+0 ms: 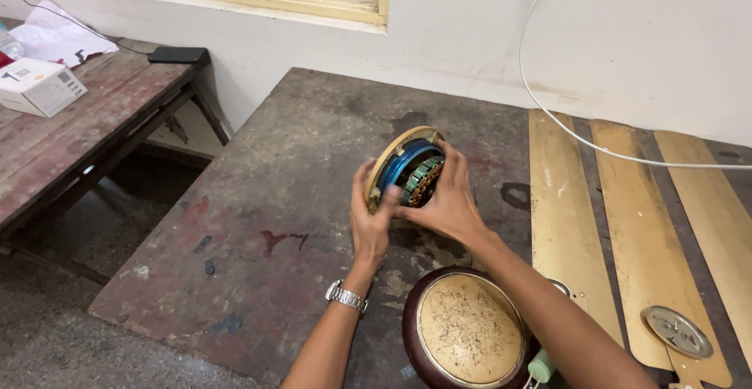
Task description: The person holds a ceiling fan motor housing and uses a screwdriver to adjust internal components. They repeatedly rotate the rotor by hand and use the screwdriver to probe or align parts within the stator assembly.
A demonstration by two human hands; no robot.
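- Holding the fan motor assembly [407, 171] tilted on edge above the worktop [313, 201], you have its open face turned toward your right, so the blue band and the ring of green-and-copper windings show.
- Your left hand [370, 220] cups the rim from the near side, fingers curled up against the tan outer plate; it is grasping the motor, and takes the weight from below as far as I can judge.
- Your right hand [448, 201] wraps over the winding side, fingers spread across the coils; also grasping, not clenched tight. The thumb is hidden behind the unit.
- The motor is clear of the surface, or only just grazing it; contact at the lower edge cannot be told.
- Near you, the maroon bowl-shaped fan cover [468, 330] sits with its tan, speckled disc face upward. Nothing loose lies in it. A pale green part [540, 365] sits at its right edge.
- Three gold fan blades [564, 224] lie flat side by side to your right, well apart from the motor; a small round metal disc [677, 332] rests on the middle one.
- A white cable [564, 126] loops across the wall and blades.
- On the side table [94, 123] at left: a white box [39, 85], closed, contents unseen.
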